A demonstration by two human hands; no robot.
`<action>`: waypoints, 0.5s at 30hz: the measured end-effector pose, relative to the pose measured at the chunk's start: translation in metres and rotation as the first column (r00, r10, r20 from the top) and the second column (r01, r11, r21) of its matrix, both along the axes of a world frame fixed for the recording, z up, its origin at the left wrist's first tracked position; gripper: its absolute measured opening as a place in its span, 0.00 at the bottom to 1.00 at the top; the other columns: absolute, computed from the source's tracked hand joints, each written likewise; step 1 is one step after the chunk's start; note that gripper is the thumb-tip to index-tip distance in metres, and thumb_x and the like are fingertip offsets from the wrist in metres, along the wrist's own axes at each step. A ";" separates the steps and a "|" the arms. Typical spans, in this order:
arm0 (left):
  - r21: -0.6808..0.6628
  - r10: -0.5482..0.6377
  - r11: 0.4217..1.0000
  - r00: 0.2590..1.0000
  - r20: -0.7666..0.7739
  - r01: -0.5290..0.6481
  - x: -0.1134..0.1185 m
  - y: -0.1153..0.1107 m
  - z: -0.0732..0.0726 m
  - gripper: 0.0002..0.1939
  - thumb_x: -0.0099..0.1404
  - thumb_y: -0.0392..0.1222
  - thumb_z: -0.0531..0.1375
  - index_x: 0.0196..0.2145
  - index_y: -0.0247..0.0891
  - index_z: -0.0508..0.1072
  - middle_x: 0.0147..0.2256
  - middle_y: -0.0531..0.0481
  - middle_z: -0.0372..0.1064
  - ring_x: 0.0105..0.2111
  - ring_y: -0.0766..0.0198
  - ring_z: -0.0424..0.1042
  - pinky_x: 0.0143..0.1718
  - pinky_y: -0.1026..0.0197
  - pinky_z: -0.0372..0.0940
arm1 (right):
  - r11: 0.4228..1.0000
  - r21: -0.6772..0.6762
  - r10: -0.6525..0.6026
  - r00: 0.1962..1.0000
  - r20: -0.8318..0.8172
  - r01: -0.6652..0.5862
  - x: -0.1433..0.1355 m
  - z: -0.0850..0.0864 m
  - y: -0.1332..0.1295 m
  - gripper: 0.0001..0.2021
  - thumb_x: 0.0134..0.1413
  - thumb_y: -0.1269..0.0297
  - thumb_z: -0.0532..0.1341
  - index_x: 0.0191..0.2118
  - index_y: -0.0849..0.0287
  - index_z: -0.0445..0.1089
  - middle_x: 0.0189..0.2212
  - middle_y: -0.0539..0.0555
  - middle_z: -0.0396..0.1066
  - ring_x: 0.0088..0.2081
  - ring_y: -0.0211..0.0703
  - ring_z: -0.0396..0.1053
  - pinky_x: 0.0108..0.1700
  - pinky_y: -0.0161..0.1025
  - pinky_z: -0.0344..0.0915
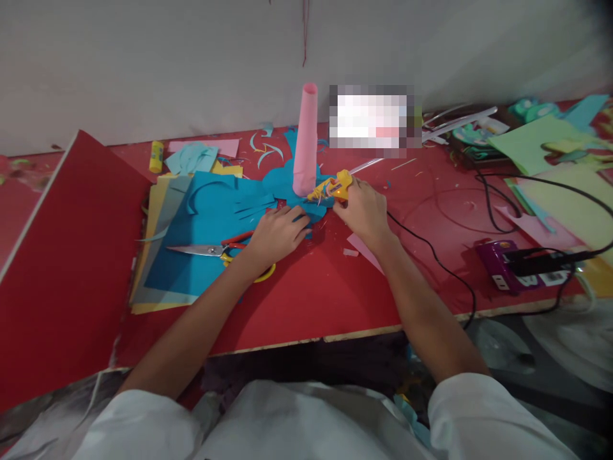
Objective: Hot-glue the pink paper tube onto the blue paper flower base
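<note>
A pink paper tube (305,140), slightly tapered, stands upright on a blue paper cut-out (278,182) with rounded lobes. My right hand (366,207) is closed around a yellow hot glue gun (341,184), whose front end points left at the foot of the tube. Its nozzle tip is hard to make out there. On the near edge of the blue paper lies my left hand (281,235), fingers stretched and holding nothing I can see. Scissors (205,250) with red and yellow handles rest under my left wrist, on blue sheets (175,271).
A yellow glue stick (156,157) stands at the back left, near a raised red panel (62,255). A black cord (431,252) crosses the red table (306,319). At right are a purple power box (507,265), coloured paper (531,144) and clear glue sticks (462,124).
</note>
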State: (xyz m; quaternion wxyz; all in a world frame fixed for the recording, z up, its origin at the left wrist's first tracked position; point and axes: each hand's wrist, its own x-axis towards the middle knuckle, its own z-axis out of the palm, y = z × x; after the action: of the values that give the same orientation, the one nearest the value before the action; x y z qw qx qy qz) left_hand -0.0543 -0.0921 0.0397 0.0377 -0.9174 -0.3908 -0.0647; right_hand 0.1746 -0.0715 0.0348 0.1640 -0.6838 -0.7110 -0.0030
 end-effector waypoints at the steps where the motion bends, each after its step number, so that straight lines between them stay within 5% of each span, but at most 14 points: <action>1: -0.003 0.000 1.000 1.000 0.000 0.000 0.000 0.000 0.000 0.15 0.80 0.45 0.57 0.53 0.38 0.81 0.52 0.42 0.78 0.52 0.48 0.78 0.46 0.49 0.70 | 1.000 -0.003 0.011 1.000 -0.004 -0.011 -0.001 0.000 0.000 0.18 0.66 0.62 0.62 0.58 0.64 0.70 0.52 0.69 0.78 0.53 0.63 0.75 0.47 0.49 0.71; 15: -0.012 -0.009 1.000 1.000 0.028 0.010 0.000 0.000 0.000 0.14 0.79 0.45 0.57 0.52 0.40 0.81 0.51 0.41 0.77 0.50 0.49 0.77 0.43 0.49 0.68 | 1.000 0.010 0.013 1.000 -0.016 -0.012 0.000 -0.001 0.001 0.18 0.67 0.62 0.61 0.58 0.64 0.71 0.51 0.69 0.79 0.54 0.62 0.74 0.48 0.49 0.71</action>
State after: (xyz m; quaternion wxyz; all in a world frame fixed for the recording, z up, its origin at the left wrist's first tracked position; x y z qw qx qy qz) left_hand -0.0547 -0.0920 0.0397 0.0265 -0.9184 -0.3874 -0.0754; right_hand 0.1741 -0.0709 0.0336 0.1732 -0.6785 -0.7139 0.0002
